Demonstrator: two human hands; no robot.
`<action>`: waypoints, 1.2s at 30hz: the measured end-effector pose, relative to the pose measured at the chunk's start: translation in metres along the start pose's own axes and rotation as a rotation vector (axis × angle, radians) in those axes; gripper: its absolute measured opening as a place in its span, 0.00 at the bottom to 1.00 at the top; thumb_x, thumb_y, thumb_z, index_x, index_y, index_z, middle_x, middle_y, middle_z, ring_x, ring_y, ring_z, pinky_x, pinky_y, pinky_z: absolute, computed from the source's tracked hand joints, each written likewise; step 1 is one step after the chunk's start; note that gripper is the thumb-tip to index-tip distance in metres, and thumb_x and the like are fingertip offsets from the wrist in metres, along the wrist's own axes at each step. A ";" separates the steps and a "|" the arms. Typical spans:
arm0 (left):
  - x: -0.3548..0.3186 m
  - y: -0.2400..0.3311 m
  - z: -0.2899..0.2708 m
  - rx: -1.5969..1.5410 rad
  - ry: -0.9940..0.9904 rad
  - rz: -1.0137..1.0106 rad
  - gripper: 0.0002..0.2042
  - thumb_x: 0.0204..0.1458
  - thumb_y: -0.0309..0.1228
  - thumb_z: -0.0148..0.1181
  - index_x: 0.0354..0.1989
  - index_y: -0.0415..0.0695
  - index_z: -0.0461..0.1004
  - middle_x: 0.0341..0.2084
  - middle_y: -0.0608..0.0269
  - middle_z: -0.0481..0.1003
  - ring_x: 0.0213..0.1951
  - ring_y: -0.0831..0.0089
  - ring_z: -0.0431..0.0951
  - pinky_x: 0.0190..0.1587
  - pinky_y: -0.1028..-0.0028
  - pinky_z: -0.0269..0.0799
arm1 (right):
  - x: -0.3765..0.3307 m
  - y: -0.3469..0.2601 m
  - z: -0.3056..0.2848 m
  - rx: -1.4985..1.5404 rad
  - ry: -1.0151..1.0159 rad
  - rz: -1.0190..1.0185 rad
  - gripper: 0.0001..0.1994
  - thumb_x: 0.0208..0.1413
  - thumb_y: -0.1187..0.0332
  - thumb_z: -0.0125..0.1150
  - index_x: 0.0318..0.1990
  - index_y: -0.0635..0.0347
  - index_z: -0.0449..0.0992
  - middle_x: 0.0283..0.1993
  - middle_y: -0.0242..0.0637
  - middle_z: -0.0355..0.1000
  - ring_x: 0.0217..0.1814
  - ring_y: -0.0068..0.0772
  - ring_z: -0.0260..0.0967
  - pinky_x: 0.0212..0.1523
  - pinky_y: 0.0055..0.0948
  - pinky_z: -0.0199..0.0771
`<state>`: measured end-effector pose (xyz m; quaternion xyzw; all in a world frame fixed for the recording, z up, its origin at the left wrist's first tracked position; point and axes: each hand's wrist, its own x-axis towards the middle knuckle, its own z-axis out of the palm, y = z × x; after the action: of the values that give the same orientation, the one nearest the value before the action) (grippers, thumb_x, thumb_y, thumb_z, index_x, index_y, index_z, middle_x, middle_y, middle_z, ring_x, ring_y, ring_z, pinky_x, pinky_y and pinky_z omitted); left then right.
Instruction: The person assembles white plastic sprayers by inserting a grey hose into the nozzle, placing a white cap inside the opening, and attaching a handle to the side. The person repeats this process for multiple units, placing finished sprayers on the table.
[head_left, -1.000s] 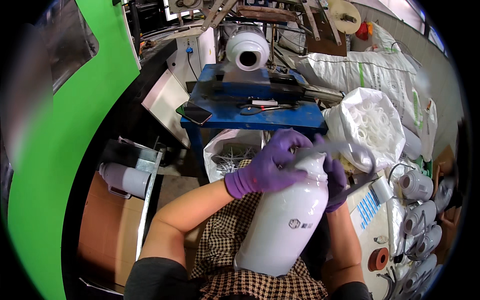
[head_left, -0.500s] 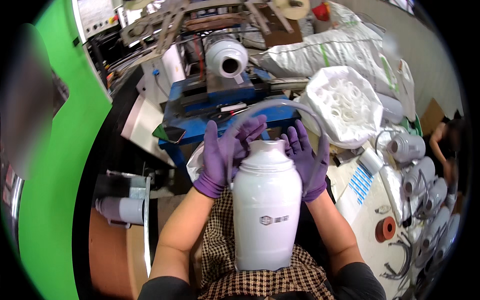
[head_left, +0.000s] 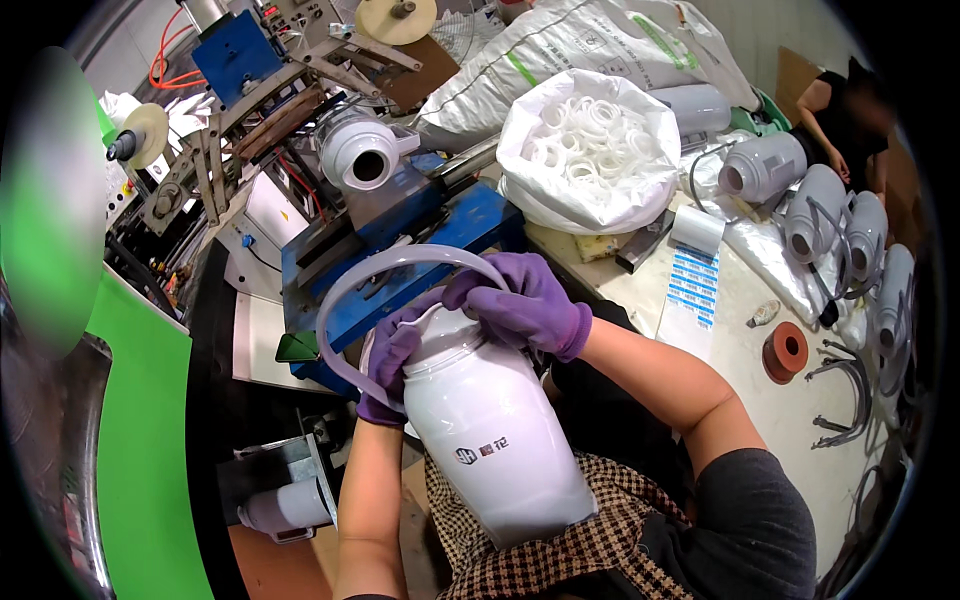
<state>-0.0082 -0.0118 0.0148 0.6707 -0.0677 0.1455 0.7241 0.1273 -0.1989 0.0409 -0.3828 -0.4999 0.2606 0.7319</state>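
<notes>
A pale lilac-grey plastic thermos jug shell [head_left: 490, 440] leans in front of me, its base against my checked apron and its neck tilted to the left. The hooped carrying handle [head_left: 345, 285] arches over its mouth. My left hand [head_left: 392, 350], in a purple glove, wraps round the left side of the neck, behind the handle; part of its fingers is hidden. My right hand [head_left: 530, 305], also gloved in purple, is closed at the right of the mouth, with bent fingers on the rim and the handle's right end beside them.
Ahead stands a blue machine bench [head_left: 450, 225] with another jug shell [head_left: 365, 150] mounted on it. A white sack of white rings [head_left: 590, 150], a label sheet [head_left: 690, 285], a brown tape roll [head_left: 785, 352] and loose handles [head_left: 850, 390] lie right. Several jugs [head_left: 815, 215] stand near another person [head_left: 835, 120].
The hands were spread beside the neck; now they have closed in on it. The jug has tipped to the left, and the whole view has swung round to the right.
</notes>
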 end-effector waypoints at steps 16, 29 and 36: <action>0.006 -0.033 0.014 -0.534 -0.038 -0.044 0.34 0.59 0.56 0.57 0.60 0.37 0.71 0.59 0.49 0.72 0.57 0.53 0.75 0.63 0.53 0.69 | -0.005 0.001 0.000 -0.502 0.203 -0.154 0.12 0.67 0.61 0.56 0.42 0.61 0.77 0.43 0.34 0.77 0.39 0.26 0.74 0.40 0.27 0.74; -0.019 -0.120 0.115 0.069 0.249 0.218 0.18 0.54 0.17 0.61 0.54 0.39 0.72 0.47 0.61 0.72 0.47 0.75 0.75 0.50 0.76 0.74 | -0.155 -0.025 -0.168 0.454 0.447 -0.038 0.29 0.70 0.47 0.44 0.67 0.60 0.65 0.64 0.48 0.70 0.66 0.46 0.68 0.69 0.46 0.66; -0.093 -0.153 -0.004 -0.595 0.804 -0.029 0.11 0.63 0.35 0.53 0.44 0.45 0.79 0.40 0.63 0.79 0.45 0.70 0.78 0.53 0.68 0.74 | -0.275 -0.013 -0.117 0.468 1.050 -0.187 0.33 0.66 0.38 0.44 0.68 0.53 0.63 0.65 0.40 0.67 0.64 0.45 0.67 0.60 0.45 0.73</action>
<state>-0.0506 -0.0283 -0.1585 0.3267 0.1874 0.3566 0.8550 0.1360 -0.4512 -0.1188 -0.2429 -0.0308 0.0734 0.9668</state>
